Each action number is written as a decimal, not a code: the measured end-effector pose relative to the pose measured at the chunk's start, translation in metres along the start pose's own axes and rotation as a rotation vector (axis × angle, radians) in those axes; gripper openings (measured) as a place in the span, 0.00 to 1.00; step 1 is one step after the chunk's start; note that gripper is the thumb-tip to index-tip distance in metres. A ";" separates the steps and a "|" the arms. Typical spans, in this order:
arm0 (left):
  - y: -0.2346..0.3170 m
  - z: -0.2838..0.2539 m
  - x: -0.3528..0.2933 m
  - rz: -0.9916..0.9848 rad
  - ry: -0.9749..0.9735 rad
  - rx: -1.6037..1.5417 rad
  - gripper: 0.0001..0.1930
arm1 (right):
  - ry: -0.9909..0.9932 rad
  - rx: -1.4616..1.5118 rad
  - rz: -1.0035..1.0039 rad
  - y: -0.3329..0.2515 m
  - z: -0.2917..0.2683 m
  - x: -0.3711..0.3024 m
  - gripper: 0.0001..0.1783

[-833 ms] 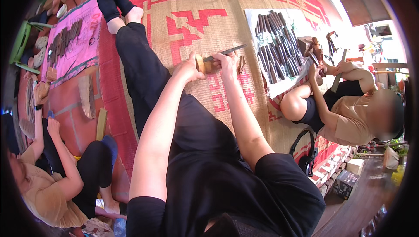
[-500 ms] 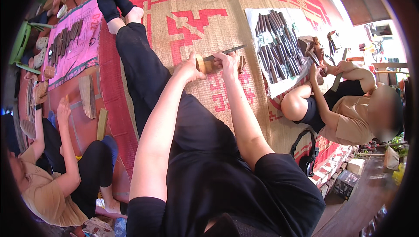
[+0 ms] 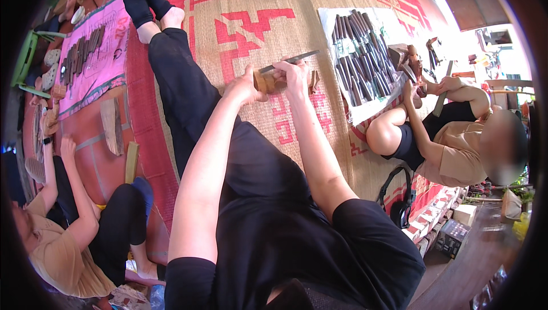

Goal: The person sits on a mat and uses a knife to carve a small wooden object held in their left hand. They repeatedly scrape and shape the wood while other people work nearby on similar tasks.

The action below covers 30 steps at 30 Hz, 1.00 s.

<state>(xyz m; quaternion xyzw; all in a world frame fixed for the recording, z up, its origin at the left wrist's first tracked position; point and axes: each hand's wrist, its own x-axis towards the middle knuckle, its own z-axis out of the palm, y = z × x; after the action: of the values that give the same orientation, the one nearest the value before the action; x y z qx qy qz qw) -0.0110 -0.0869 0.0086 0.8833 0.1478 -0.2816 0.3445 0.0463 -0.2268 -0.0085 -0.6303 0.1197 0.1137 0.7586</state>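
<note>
Wide fisheye view from the head, facing down, near

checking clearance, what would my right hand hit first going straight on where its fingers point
Probably the wooden block in the left hand, just left of the right hand; exact gap and depth are unclear.

Red floor tiles (image 3: 108,176) run beneath a woven mat (image 3: 202,39) patterned in red and tan. Over to my left stands a green seat (image 3: 24,62); on the right, low brickwork (image 3: 432,210) and glaring white daylight (image 3: 474,42).
</note>
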 end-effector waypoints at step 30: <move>0.004 -0.003 -0.003 -0.018 0.012 0.049 0.63 | -0.022 -0.113 0.058 0.000 0.003 0.005 0.07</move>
<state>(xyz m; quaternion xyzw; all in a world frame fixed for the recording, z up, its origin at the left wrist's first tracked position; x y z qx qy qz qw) -0.0101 -0.0885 0.0139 0.8919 0.1507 -0.2828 0.3192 0.0509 -0.2236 -0.0091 -0.6669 0.1229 0.1492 0.7196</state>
